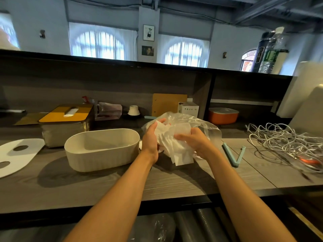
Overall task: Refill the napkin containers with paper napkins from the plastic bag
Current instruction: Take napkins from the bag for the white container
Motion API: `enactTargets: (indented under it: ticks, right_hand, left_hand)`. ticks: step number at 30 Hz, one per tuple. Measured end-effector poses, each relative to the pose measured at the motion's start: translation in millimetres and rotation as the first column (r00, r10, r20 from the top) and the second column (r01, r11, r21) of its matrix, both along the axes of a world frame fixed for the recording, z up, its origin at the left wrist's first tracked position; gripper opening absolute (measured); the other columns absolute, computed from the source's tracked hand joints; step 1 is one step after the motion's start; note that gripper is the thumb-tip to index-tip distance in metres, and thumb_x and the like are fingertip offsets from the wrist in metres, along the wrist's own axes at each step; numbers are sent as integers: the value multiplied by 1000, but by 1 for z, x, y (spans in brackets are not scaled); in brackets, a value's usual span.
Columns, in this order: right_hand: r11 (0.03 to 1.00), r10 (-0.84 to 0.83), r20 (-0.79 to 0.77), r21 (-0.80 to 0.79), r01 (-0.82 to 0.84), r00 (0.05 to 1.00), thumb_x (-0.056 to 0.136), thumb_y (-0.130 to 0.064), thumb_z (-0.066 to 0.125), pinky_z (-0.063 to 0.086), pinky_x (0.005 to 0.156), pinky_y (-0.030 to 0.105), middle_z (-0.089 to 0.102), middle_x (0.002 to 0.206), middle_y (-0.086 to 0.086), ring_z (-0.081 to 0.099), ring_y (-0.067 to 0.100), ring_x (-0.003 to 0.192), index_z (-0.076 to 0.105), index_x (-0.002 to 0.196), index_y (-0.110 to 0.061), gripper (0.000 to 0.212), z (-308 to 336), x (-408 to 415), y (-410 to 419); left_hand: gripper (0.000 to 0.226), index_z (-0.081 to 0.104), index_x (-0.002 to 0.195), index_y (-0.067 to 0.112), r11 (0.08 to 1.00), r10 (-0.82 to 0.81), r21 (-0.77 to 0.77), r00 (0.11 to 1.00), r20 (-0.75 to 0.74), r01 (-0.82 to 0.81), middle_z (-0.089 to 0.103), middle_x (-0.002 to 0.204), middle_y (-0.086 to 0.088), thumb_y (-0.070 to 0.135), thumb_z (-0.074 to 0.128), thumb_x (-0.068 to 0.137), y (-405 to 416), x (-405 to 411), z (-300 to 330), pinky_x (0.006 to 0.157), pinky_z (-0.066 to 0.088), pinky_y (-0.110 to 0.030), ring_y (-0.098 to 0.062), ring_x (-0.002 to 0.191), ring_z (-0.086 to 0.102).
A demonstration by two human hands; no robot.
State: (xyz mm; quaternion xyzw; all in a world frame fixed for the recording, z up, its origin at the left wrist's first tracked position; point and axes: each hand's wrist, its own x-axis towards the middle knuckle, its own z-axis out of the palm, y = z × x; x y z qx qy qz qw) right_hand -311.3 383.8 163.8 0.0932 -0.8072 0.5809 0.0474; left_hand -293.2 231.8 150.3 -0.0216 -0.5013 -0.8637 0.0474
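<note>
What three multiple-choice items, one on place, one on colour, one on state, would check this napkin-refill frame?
1. Where is the cream tub relative to the hands?
A. To their left
B. To their right
C. Behind the cables

2. What colour is the open clip on the counter?
A. Red
B. Light blue
C. Black

3. What state is the cream tub in?
A. Lidded
B. Full of napkins
C. Open, no napkins visible inside

Answers: 1 A, the tub sits left of the left hand. 2 B, it lies light blue, right of the right hand. 3 C, its bare inside shows, while both hands hold the napkins at the plastic bag.
</note>
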Motion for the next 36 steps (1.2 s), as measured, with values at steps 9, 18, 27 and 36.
enactTargets:
  ticks: [9, 18, 27, 36]
  right_hand:
    - [893, -64, -80, -449, 22, 995, 88, -16, 70, 57, 87, 45, 70, 104, 4, 68, 25, 99, 66, 104, -21, 18, 4, -4, 2]
    - [857, -231, -128, -495, 140, 964, 88, -27, 71, 56, 88, 41, 64, 114, 2, 63, 21, 105, 57, 116, -23, 31, 9, -4, 6]
    - [950, -140, -13, -285, 130, 990, 87, -20, 72, 54, 80, 32, 64, 97, -4, 62, 16, 93, 63, 99, -23, 16, 3, -4, -3]
    - [890, -242, -13, -401, 217, 970, 89, -22, 70, 56, 83, 36, 69, 98, 1, 65, 20, 96, 64, 92, -26, 8, 2, -10, 7]
  left_hand:
    - [53, 59, 127, 14, 993, -31, 119, 996, 83, 21, 66, 123, -9, 55, 41, 99, -3, -2, 0, 86, 54, -40, -26, 110, 64]
    - [72, 63, 120, 8, 986, -98, -122, 990, 102, 111, 71, 114, -13, 68, 34, 94, 5, -2, -7, 93, 56, -42, -28, 106, 67]
    - [38, 61, 127, 18, 984, -156, -75, 984, 83, 162, 72, 116, -11, 36, 62, 94, 7, -9, -10, 97, 53, -53, -31, 107, 69]
    - [18, 59, 117, 20, 999, -14, -34, 984, 177, 21, 69, 112, -7, 28, 50, 103, 7, -19, -12, 81, 56, -45, -27, 103, 66]
